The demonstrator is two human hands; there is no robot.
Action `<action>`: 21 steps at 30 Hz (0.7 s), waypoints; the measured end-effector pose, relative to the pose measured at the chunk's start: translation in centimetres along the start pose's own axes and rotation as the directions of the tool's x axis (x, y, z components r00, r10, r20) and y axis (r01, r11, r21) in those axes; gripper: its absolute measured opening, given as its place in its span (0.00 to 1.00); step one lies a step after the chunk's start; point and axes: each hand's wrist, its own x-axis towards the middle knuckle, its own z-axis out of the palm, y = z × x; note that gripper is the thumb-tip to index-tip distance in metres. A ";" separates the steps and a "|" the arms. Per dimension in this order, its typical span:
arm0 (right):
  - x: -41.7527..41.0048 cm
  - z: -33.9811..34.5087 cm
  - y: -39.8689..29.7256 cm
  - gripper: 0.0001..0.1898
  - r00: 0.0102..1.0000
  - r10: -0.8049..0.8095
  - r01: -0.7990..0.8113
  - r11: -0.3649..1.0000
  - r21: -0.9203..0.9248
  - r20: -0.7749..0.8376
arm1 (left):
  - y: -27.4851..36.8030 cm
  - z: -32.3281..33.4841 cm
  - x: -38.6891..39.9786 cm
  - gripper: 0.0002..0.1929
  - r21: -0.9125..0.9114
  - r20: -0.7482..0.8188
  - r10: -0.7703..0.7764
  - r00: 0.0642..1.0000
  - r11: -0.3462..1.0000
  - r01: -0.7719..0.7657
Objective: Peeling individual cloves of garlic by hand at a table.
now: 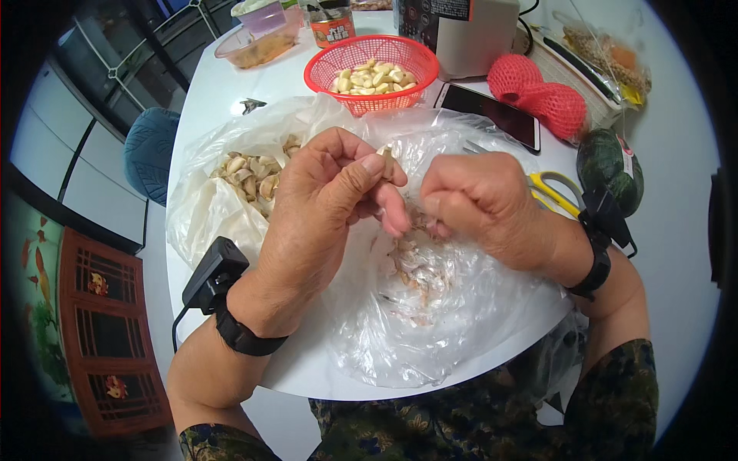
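My left hand (340, 184) pinches a garlic clove (387, 161) between thumb and index finger, its dry skin partly on. Close by on the right, my right hand (481, 207) has its fingers curled in; whether anything is between them is hidden. Below both hands, garlic skins (418, 276) lie scattered on a clear plastic bag (375, 346). Unpeeled garlic cloves (248, 173) sit in a whitish plastic bag (213, 222) left of my left hand. Beyond the hands, a red plastic mesh basket (372, 105) holds peeled garlic cloves (375, 78).
Yellow-handled scissors (556, 187) lie partly behind my right forearm, near a watermelon (608, 167). A smartphone (490, 115) and a pink foam net (536, 95) are at the back right. A jar (333, 26) and a plastic container (259, 46) stand at the back.
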 end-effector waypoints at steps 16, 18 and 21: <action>0.3 0.6 -0.1 0.07 0.993 0.045 -0.003 0.934 0.357 -0.108 | -0.5 1.1 -0.7 0.10 -0.251 0.213 -0.189 0.959 0.938 0.240; 0.1 0.5 0.1 0.06 0.991 0.041 0.010 0.927 0.376 -0.128 | -0.6 1.1 -0.7 0.10 -0.284 0.204 -0.195 0.959 0.926 0.248; -0.1 0.7 0.0 0.04 0.992 0.039 0.014 0.907 0.421 -0.118 | -0.5 1.3 -0.8 0.10 -0.236 0.212 -0.196 0.958 0.941 0.244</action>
